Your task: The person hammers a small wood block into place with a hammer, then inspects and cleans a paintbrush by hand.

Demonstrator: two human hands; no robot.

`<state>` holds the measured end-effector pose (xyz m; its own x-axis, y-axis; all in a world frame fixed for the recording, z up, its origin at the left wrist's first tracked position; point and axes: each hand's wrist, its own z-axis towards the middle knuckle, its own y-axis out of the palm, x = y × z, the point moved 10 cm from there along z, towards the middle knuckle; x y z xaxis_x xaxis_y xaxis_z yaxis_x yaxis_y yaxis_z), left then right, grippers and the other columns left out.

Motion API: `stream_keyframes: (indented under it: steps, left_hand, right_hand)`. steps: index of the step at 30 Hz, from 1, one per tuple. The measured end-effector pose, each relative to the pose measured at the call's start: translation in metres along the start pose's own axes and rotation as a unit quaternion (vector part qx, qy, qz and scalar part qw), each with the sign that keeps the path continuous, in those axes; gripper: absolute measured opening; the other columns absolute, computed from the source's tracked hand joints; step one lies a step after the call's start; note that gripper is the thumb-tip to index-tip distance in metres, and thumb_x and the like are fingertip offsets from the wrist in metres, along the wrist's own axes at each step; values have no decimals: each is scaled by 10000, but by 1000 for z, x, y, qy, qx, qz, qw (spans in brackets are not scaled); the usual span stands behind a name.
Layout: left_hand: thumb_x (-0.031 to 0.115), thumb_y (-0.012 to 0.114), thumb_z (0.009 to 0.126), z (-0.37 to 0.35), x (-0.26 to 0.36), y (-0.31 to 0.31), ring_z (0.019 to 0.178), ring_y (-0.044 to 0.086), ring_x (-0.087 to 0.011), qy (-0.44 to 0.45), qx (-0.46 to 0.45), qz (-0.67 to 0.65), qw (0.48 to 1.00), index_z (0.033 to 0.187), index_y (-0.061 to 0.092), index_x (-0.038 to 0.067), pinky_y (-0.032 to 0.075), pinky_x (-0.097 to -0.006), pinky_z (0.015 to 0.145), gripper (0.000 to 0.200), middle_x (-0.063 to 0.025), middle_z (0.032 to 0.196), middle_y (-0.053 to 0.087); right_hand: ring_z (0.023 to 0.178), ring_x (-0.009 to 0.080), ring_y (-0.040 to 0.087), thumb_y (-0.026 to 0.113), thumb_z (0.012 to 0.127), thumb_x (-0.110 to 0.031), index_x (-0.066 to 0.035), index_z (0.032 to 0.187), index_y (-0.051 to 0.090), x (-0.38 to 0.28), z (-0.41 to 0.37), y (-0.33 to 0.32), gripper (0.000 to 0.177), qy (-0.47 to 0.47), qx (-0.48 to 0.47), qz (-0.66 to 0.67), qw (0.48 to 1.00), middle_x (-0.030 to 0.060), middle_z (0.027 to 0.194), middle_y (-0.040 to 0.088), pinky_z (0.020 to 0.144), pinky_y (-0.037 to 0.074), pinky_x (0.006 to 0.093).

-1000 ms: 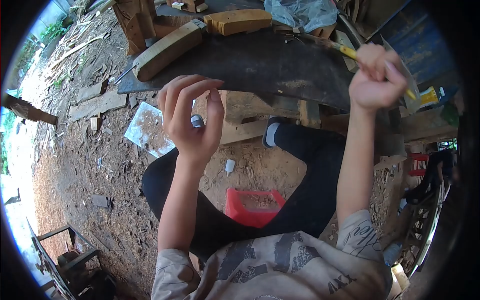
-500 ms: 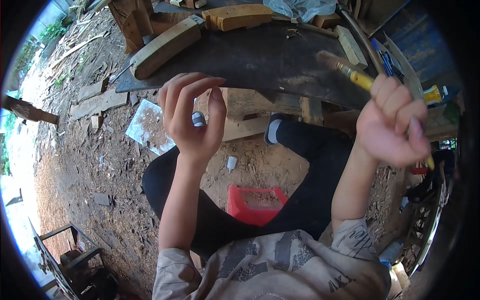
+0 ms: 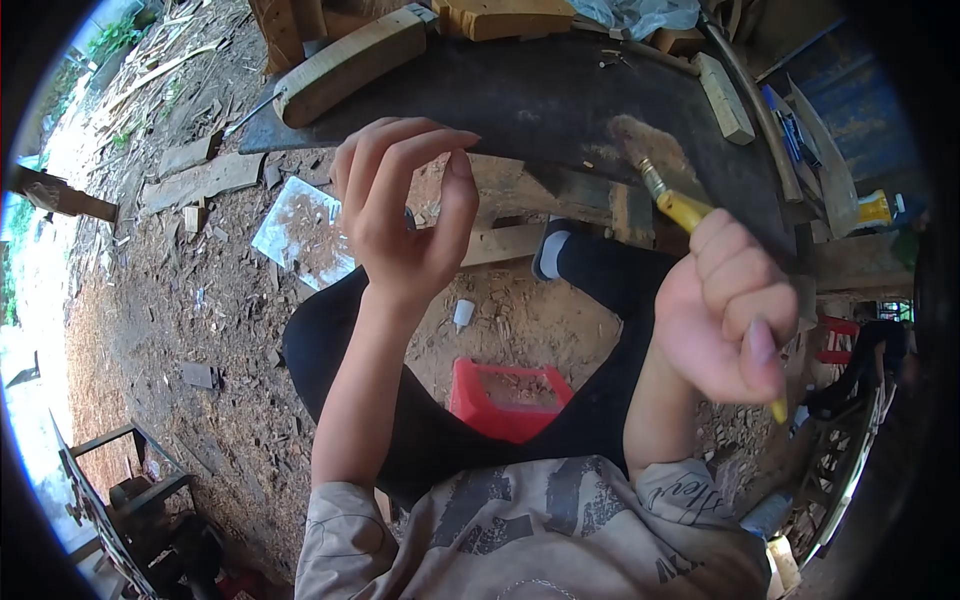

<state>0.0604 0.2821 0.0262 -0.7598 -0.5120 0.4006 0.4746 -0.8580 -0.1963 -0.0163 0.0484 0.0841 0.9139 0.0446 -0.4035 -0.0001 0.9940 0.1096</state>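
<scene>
My right hand (image 3: pixel 725 310) is closed around the yellow handle of a paintbrush (image 3: pixel 682 209). The brush points up and left, its brown bristles at the dark tabletop (image 3: pixel 500 100) near its front edge; whether they press on it is hard to tell. The handle's tail sticks out below my fist. My left hand (image 3: pixel 405 210) is raised before the table's front edge, fingers curved and thumb apart from the palm, with nothing in it. Beyond it, a curved wooden piece (image 3: pixel 350 68) lies on the tabletop.
Another shaped wooden block (image 3: pixel 505 18) and a plastic bag (image 3: pixel 640 14) lie at the back. A wood strip (image 3: pixel 724 98) rests at the right. Below me are a red plastic stool (image 3: pixel 510 400), a small white bottle (image 3: pixel 463 313) and a dusty white sheet (image 3: pixel 300 232) on the littered ground.
My right hand has moved left and down with the paintbrush, bringing its bristles lower over the tabletop. My left hand keeps its curved pose, shifted slightly right. The view has tilted a little.
</scene>
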Motion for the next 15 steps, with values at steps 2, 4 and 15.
stream_keyframes:
  steps: [2, 4, 15]
  left_hand:
    - [5, 708, 793, -1, 0, 0, 954, 643, -261, -1, -1, 1, 1000, 953, 746, 60, 464, -374, 898, 173, -77, 958, 704]
    - [11, 710, 797, -1, 0, -1, 959, 643, -260, -2, -2, 3, 1000, 953, 745, 60, 463, -375, 900, 168, -77, 959, 703]
    - [25, 718, 792, -6, -9, -13, 957, 646, -261, -3, 17, 3, 1000, 948, 753, 81, 459, -379, 897, 169, -67, 956, 701]
  right_hand:
    - [457, 150, 297, 589, 812, -237, -69, 649, 437, -12, -2, 14, 279, -14, -13, 2, 1000, 9, 527, 386, 467, 233, 345]
    - [425, 147, 309, 602, 835, -259, -68, 645, 452, -25, -4, 26, 308, -26, -32, 15, 999, 1, 519, 404, 435, 228, 330]
    - [573, 135, 216, 496, 837, -397, -175, 663, 332, -43, 20, 0, 326, 0, -51, -14, 999, -31, 600, 273, 614, 205, 359]
